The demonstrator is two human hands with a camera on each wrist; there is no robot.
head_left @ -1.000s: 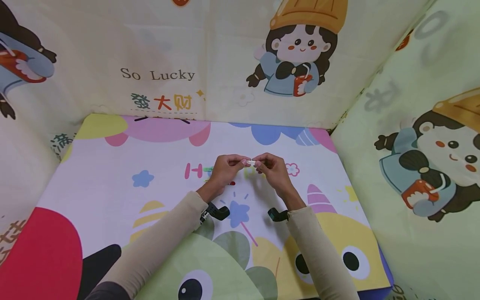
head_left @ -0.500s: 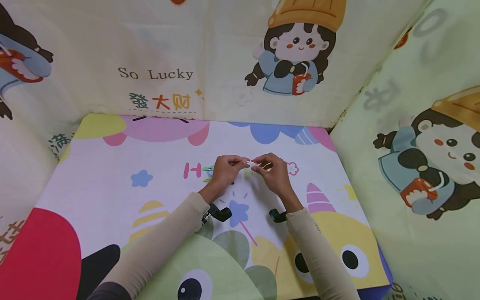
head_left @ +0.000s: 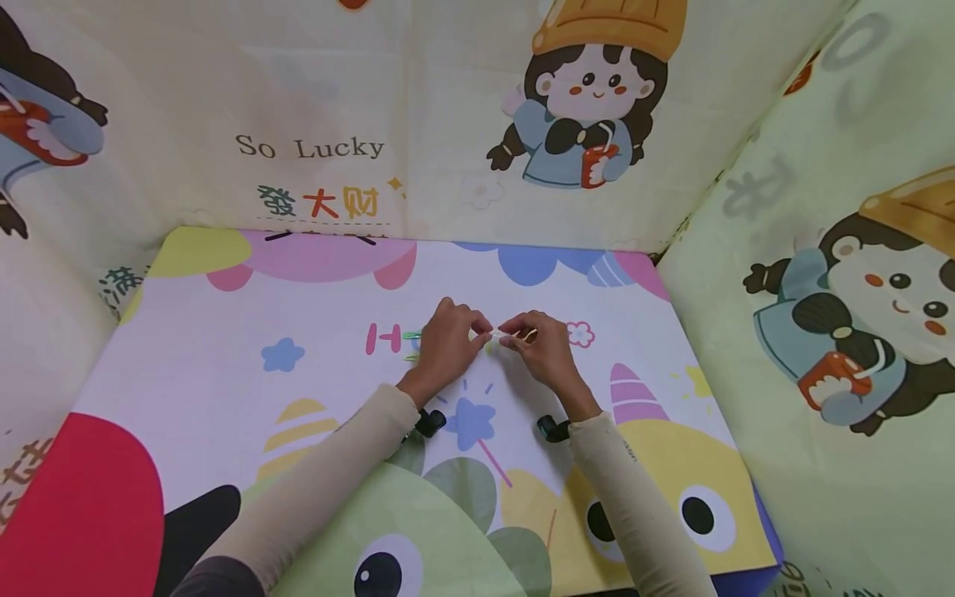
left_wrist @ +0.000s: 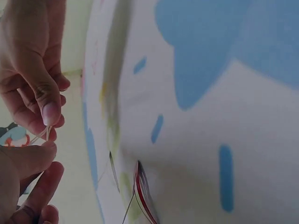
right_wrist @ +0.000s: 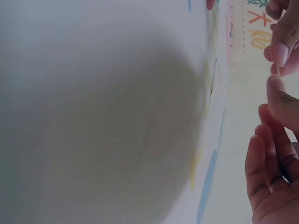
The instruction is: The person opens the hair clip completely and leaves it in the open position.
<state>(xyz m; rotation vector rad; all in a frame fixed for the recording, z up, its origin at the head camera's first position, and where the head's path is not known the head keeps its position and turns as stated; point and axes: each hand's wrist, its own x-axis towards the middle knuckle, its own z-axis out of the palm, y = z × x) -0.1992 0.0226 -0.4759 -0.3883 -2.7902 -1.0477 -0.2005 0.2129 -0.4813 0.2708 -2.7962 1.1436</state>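
Note:
A small, thin white snap hair clip (head_left: 497,334) is held above the table between the hands. Its two narrow strips spread apart in the left wrist view, where part of the clip (left_wrist: 48,132) shows between the fingertips. My left hand (head_left: 450,342) pinches one end with thumb and fingers. From the other side, my right hand (head_left: 546,344) pinches the opposite end between thumb and forefinger. The fingertips cover much of the clip. Beside my left hand lie green clips (head_left: 412,336), partly hidden. A red clip (left_wrist: 141,189) rests on the table in the left wrist view.
The table (head_left: 201,356) has a cover printed with cartoon shapes and letters. Printed cloth walls (head_left: 448,166) stand at the back and both sides. Another thin clip (left_wrist: 114,171) lies near the red one.
My left hand has turned at the wrist, its knuckles rising while its fingertips dip. The white clip sits slightly lower. The red end seen beside the left hand is now hidden in the head view.

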